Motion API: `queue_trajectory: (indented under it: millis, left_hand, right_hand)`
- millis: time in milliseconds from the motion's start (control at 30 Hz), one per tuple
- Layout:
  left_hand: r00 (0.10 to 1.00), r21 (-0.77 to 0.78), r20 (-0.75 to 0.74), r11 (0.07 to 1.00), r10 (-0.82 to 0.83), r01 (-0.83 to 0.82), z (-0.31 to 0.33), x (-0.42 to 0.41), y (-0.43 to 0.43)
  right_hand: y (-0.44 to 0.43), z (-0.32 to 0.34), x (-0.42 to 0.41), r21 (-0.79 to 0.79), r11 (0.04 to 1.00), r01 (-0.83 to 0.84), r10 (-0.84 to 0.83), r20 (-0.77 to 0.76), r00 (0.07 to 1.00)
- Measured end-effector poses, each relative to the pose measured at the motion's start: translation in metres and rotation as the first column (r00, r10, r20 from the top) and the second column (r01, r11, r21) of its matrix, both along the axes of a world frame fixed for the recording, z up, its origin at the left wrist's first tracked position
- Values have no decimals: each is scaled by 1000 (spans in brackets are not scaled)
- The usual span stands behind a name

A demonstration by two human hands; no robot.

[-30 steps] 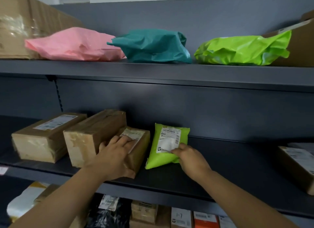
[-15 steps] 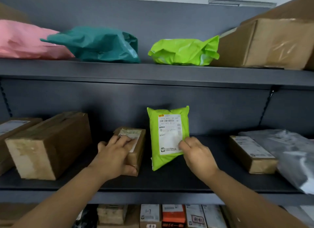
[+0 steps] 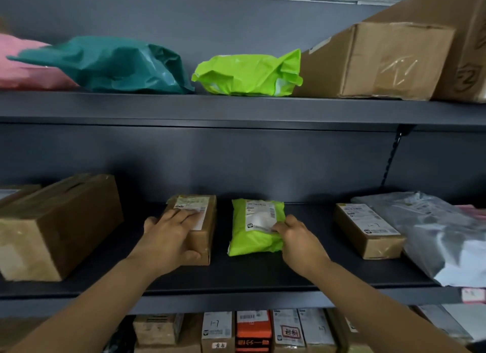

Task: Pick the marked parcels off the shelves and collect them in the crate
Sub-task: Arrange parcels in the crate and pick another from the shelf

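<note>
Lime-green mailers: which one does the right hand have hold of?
The small lime-green mailer on the middle shelf, label up, pinched at its right edge by the right hand. The crumpled lime-green mailer lies on the top shelf, untouched.

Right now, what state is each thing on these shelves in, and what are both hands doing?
Left hand, gripping the small cardboard box, fingers across its label.
Right hand, pinching the right edge of the lower lime mailer.
Small cardboard box, lying flat, label up.
Lower lime mailer, lying flat, label up.
Teal mailer, crumpled, lying flat.
Upper lime mailer, crumpled, lying flat.
Large carton, taped shut.
</note>
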State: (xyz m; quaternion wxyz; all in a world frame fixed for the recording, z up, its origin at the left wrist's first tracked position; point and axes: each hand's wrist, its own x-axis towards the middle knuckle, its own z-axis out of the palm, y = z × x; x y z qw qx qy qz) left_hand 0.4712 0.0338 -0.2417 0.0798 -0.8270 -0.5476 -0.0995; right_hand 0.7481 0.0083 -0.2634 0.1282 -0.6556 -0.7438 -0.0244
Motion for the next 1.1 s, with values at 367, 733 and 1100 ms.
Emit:
queue_trajectory:
  millis: [367,733,1100]
  left_hand:
    - [999,-51,-20,998,-25,24,4,-7,0]
    - [991,-12,108,996,-84,86,1,-17,-8]
    - [946,-4,280,985,-166,174,-6,14,-12]
  right_hand:
    - [11,11,-54,-181,983,-26,28,9,1000]
    - [9,6,-9,-235,958,164,-159,42,986]
    - [0,24,1,-14,982,189,-190,-123,974]
